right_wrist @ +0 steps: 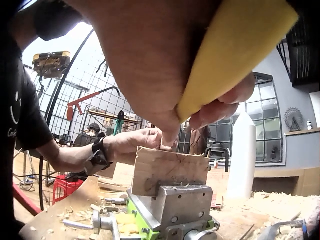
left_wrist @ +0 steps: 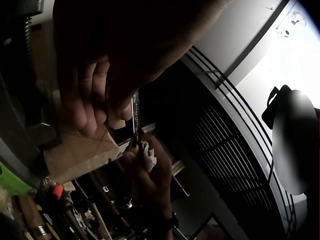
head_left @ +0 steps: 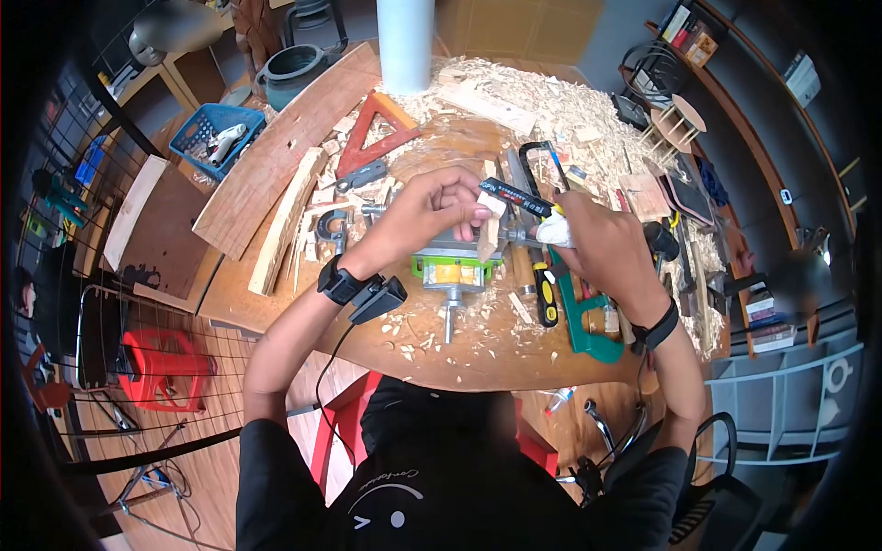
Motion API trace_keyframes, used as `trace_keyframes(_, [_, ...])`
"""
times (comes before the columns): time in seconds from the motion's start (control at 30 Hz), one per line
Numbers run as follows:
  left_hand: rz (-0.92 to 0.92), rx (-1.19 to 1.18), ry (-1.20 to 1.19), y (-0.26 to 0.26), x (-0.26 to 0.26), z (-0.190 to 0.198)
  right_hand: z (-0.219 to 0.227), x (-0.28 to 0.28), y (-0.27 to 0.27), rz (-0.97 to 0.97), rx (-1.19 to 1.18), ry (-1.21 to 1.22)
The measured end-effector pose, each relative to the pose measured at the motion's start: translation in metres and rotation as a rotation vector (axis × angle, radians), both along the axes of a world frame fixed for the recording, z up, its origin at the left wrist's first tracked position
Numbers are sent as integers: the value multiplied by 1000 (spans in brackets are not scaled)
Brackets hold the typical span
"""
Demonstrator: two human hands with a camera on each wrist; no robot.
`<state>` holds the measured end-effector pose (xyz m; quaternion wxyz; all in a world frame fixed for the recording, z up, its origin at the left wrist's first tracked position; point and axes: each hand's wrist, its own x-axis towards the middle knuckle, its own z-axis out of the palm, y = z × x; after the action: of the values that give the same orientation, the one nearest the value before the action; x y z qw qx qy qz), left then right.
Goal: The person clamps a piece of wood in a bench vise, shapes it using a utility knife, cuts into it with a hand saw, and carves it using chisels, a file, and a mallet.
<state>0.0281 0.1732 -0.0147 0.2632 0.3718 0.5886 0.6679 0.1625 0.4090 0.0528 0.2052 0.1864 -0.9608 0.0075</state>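
Observation:
A wooden board stands upright in a metal vise with green parts. Over its top edge, my right hand grips a tool with a dark printed blade and a yellow handle; white wrapping shows near its grip. My left hand has bent fingers at the board's top edge, beside the blade's far end. In the left wrist view its thumb tip lies against the thin blade. Whether those fingers pinch the blade or the board is hidden.
Wood shavings cover the table's back. A red triangle, a long plank and a blue basket lie left. To the right are a green-handled saw, a coping saw and a yellow-black tool. A white cylinder stands behind.

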Motion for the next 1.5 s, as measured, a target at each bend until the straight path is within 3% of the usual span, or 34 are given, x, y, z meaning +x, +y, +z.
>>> trace_keyframes(0.43, [16, -59, -32, 0, 1, -3, -18, -4, 0, -15, 59, -75])
trace_keyframes(0.6, [7, -51, -38, 0, 2, -1, -14, -4, -1, 13, 210, 65])
trace_keyframes(1.1, [-3, -73, -40, 0, 5, 3, -12, -2, -5, 46, 190, 91])
trace_keyframes(1.17, [63, -179, 219, 0, 5, 6, -13, -1, -5, 39, 214, 91])
trace_keyframes(1.2, [64, -179, 219, 0, 4, 5, -13, -1, -5, 30, 237, 92])
trace_keyframes(1.27, [147, -111, 455, 1, 3, 2, -14, 0, -5, 35, 241, 87])
trace_keyframes(1.4, [197, -17, 516, 2, 8, 13, -12, 1, -7, 33, 268, 80])
trace_keyframes(1.5, [72, -81, 517, 0, 7, 18, -12, 2, -9, 33, 266, 101])
